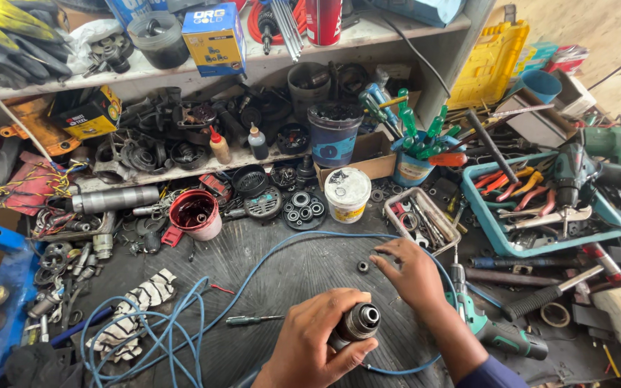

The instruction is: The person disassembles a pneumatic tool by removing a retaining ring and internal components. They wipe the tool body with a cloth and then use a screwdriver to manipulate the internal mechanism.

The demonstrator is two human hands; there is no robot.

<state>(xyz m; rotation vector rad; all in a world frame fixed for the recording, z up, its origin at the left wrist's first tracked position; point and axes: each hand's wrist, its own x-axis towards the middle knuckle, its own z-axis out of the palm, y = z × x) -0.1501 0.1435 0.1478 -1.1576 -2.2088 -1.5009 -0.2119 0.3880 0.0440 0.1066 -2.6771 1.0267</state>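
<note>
Drill chuck (359, 321), one dark metal cylinder with its round mouth facing up, sits at the lower centre of the frame, held in the left hand (318, 345), whose fingers wrap narrowly around its body. One right hand (412, 274) reaches just above and to the right of it, fingers curled loosely downward with the tips on the bench (282, 276); whether they pinch anything I cannot tell. One small dark ring (363, 266) lies on the bench just left of those fingertips. One blue cable (181, 316) loops across the lower left and arcs around both hands. One green screwdriver (253, 319) lies left of the chuck, apart from it. One red cup (195, 213) and one white tub (347, 193) stand at the back edge of the open patch. One teal tray (494, 230) of pliers bounds the right. Open room is the dark mat between cable, cup and hands.
</note>
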